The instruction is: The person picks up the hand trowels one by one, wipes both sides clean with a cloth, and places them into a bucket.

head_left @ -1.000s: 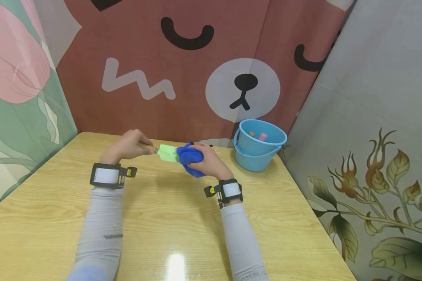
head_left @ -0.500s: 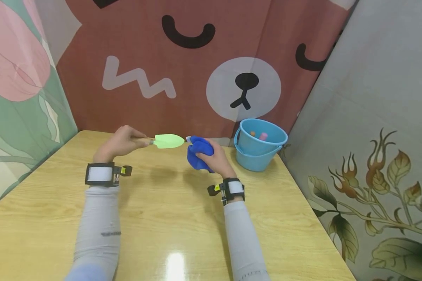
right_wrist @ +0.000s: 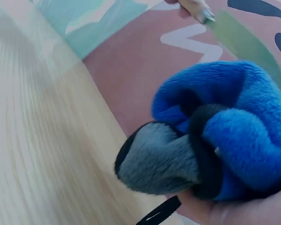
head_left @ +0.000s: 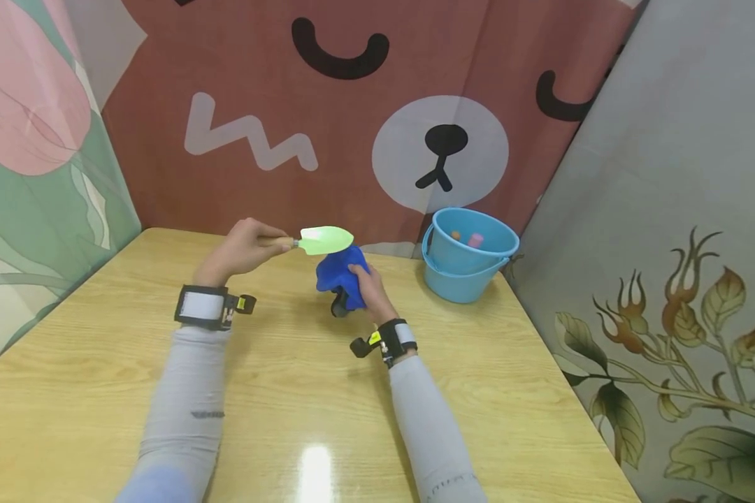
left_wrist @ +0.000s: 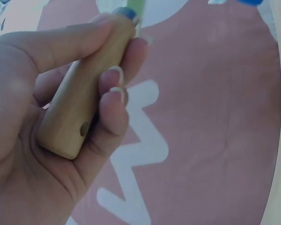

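In the head view my left hand [head_left: 242, 248] grips a small garden trowel by its wooden handle [left_wrist: 84, 89]. The pale green blade [head_left: 327, 240] points right, raised over the table. Fingers curl around the handle in the left wrist view, leaving its butt end with a hole exposed. My right hand [head_left: 372, 290] holds a bunched blue cloth [head_left: 342, 269] just below the blade's tip. Grey fabric and black edging [right_wrist: 154, 159] show on the cloth in the right wrist view. Whether cloth and blade touch, I cannot tell.
A light blue bucket [head_left: 462, 283] stands at the table's back right, with an orange and a pink item inside. Printed curtains [head_left: 239, 188] hang behind and beside the wooden table [head_left: 277, 398].
The cloth was around the blade, then came off its tip to the right. Now it has swung back left, under the tip. The trowel has risen, and most recently shifted right.
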The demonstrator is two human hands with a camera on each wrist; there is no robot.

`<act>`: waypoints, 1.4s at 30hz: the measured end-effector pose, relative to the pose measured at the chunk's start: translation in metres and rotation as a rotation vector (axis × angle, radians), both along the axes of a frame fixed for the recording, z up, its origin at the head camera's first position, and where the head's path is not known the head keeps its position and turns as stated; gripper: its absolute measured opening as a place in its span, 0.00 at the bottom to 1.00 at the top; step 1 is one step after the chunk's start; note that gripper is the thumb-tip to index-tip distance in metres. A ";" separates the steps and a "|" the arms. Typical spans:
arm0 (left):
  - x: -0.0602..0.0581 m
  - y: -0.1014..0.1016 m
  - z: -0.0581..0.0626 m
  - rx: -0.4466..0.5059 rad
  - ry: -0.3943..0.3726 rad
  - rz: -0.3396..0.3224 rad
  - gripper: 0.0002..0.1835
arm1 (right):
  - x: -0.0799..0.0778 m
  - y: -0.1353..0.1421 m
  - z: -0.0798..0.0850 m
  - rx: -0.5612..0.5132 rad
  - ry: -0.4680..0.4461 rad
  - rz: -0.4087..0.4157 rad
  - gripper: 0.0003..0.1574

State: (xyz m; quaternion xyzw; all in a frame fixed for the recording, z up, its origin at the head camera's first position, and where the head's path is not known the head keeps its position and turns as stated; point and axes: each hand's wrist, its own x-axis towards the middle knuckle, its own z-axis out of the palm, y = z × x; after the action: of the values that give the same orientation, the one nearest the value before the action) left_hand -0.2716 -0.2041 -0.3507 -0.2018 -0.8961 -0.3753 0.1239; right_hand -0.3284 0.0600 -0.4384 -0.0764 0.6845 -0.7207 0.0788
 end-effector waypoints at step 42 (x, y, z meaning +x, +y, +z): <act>-0.013 0.039 -0.013 -0.124 -0.063 -0.078 0.16 | 0.001 -0.022 -0.020 -0.586 -0.117 0.114 0.35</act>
State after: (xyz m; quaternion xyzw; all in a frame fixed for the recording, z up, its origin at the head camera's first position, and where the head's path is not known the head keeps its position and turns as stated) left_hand -0.2841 -0.1650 -0.3633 -0.2320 -0.9125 -0.3299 0.0682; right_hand -0.3273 0.0375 -0.4580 -0.0923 0.4364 -0.8851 0.1330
